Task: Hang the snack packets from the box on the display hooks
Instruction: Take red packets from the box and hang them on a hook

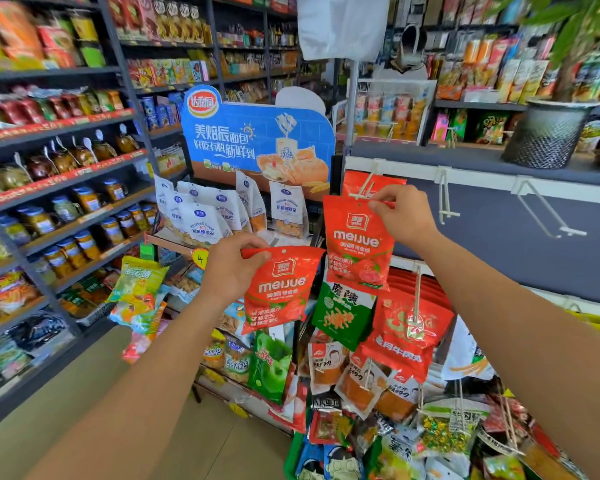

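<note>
My right hand [404, 216] pinches the top edge of a red meijue jelly packet [359, 247] and holds it up against the tip of a white display hook [364, 190]. Another red packet [355, 183] hangs behind it on the same hook. My left hand [232, 268] grips the top left corner of a second red meijue packet [279, 289], tilted, lower and to the left of the hook. No box is in view.
Two bare white hooks [445, 202] [548, 216] stick out of the grey panel to the right. Below hang green and red snack packets [409, 327]. A blue bread display stand [257, 140] stands behind, stocked shelves [59, 188] on the left, a potted plant [551, 133] top right.
</note>
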{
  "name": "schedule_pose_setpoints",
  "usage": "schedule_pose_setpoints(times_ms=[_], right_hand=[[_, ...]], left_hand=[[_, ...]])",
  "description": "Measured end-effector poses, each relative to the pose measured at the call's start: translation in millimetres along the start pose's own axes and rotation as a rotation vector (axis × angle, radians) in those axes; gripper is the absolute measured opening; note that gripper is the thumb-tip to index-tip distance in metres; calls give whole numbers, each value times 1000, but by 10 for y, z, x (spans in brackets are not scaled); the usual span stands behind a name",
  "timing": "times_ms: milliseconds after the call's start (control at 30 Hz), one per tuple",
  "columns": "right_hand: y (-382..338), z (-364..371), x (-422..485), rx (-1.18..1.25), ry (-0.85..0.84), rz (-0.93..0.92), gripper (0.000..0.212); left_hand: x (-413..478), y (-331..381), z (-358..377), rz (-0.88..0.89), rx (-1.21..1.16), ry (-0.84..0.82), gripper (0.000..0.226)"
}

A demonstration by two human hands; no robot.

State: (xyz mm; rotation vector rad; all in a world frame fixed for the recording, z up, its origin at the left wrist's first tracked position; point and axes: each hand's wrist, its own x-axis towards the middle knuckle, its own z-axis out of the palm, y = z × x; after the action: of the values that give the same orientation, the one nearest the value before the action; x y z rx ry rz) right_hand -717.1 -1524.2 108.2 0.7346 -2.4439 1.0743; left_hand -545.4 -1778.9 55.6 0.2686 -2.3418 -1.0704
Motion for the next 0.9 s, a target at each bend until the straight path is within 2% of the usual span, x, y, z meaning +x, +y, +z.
schedule_pose_setpoints(times_ms=[367, 567, 767, 900], right_hand=[[168, 180, 186, 32, -5, 112, 15], [397, 321, 448, 11, 72, 220, 9], [612, 483, 777, -49, 166, 329, 17], [682, 561, 842, -99, 194, 352, 20]], left_hand=[[98, 24, 97, -17, -67, 6, 5], [246, 56, 153, -22, -106, 21, 3], [398, -52, 309, -58, -197, 62, 4], [420, -68, 405, -61, -236, 71, 12]])
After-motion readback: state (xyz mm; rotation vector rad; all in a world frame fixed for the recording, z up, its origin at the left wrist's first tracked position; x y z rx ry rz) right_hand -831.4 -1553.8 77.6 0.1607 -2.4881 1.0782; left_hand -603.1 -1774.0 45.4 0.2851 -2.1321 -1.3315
